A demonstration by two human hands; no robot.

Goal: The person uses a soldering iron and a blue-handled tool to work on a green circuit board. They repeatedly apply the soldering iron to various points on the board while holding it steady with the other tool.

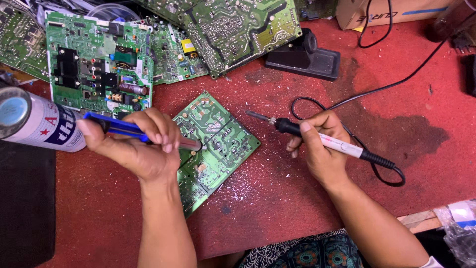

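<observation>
You're working over a table point(297, 208) covered in worn red felt, with dark stains and white flecks scattered across it. A black mat point(25, 208) lies along the left edge, a cardboard box point(391, 12) sits at the far right corner, and the light's even and soft.
</observation>
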